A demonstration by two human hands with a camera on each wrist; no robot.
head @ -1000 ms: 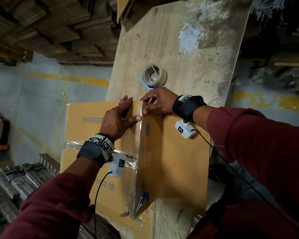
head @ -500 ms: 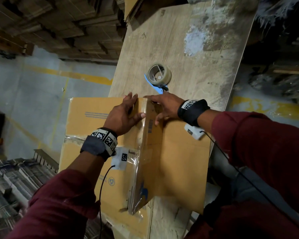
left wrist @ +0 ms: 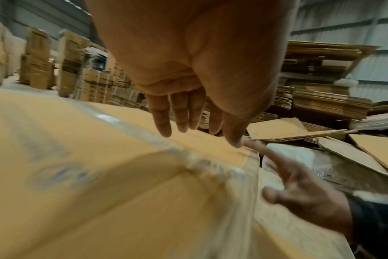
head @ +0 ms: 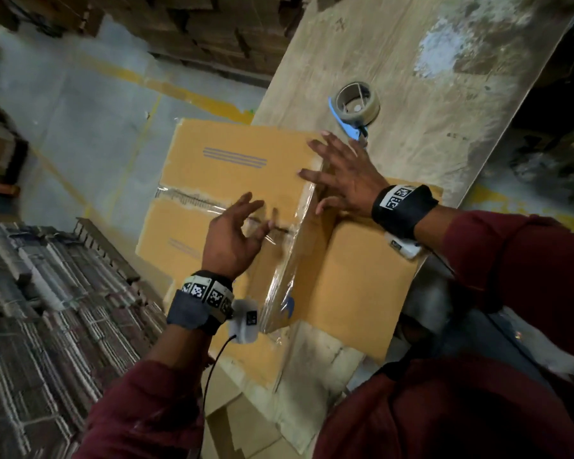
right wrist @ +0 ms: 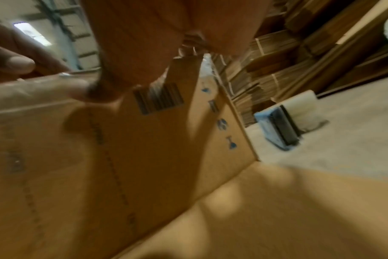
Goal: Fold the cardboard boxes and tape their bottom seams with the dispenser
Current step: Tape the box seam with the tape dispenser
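Both your hands have come off the tan corrugated cardboard box point(head: 232, 180), which half a second ago you were pressing along its taped edge. Your left hand point(head: 232, 236) now hovers just above the box's upper face with fingers spread and loosely bent, gripping nothing; your right hand point(head: 342, 177) lies splayed, fingers straight, over the box's far corner, and whether it touches the cardboard is hard to tell. The box stands at the left edge of the bare plywood worktop point(head: 428, 134), overhanging it toward the floor. Clear tape point(head: 285, 270) already runs down the ridge between its two faces and across the seam on top, so this box looks sealed and ready to be set aside for the next one. The blue-handled tape dispenser with its clear roll point(head: 356, 104) sits near the middle of the worktop, just beyond your right fingertips, within easy reach. Stacks of flattened cardboard point(head: 64, 309) crowd the floor below the left edge, so mind where the finished box goes.
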